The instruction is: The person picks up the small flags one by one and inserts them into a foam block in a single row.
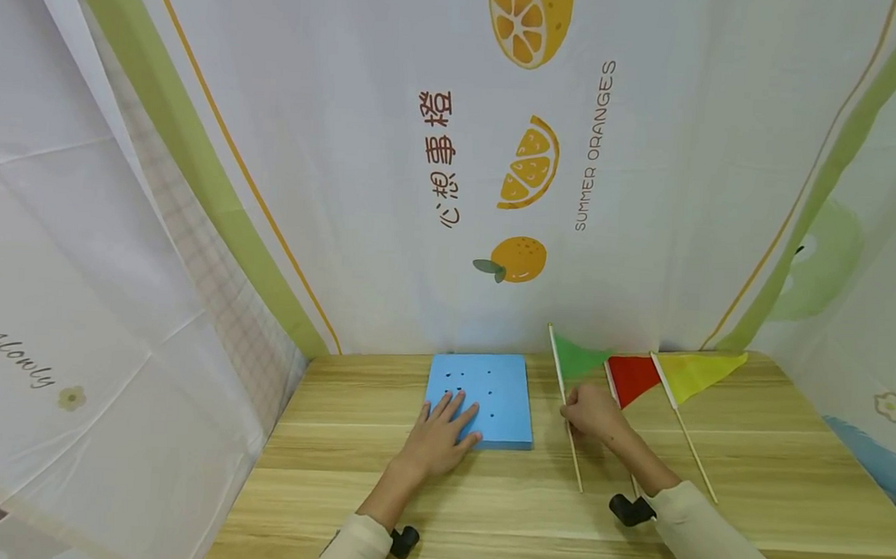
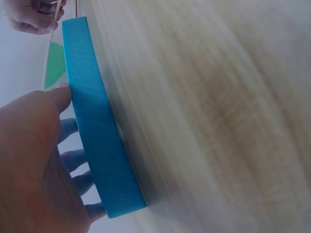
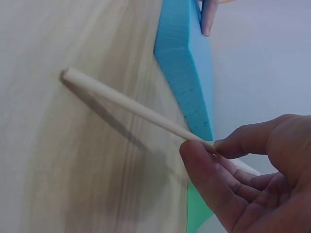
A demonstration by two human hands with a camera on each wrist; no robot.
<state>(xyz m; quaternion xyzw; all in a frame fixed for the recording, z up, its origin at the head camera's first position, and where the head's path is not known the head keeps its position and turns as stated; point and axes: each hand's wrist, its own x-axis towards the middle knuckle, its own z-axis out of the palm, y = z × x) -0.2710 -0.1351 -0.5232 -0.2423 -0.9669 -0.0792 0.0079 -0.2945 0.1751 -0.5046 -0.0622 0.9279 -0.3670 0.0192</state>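
Cloth [image 1: 333, 158], perhaps curtain, backs the wooden table [image 1: 356, 400]; right grip [image 1: 594, 413] pinches a green flag [image 1: 574, 360], left grip [image 1: 441, 438] spread.

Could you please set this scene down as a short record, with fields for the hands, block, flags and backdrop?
Left hand: rests on the block, fingers spread
Right hand: pinches the green flag by its stick
Block: blue, flat on the table, dark spots on top
Red flag: between green and yellow, stick partly hidden
Yellow flag: rightmost
Backdrop: white cloth printed with oranges
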